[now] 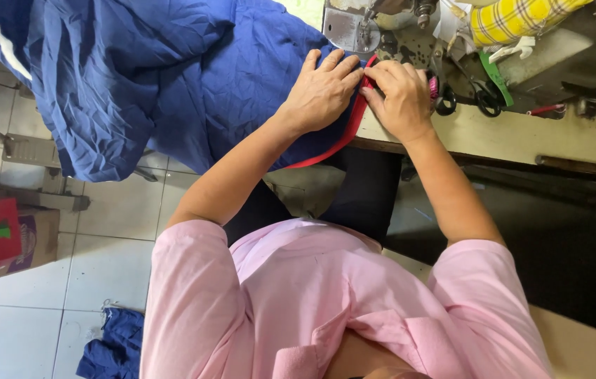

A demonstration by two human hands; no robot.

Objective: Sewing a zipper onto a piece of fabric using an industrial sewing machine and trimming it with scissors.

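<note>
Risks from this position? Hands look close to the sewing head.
1. The right hand pinches the red trim just below the machine's sewing head; fingertips could drift under it.
2. Most of the blue fabric hangs off the table edge; its weight may drag the seam from under the left hand.
3. Scissors lie near the right hand.

White tiled floor [24, 302], cardboard box [3, 238], worn sewing table [522, 137], daylight
</note>
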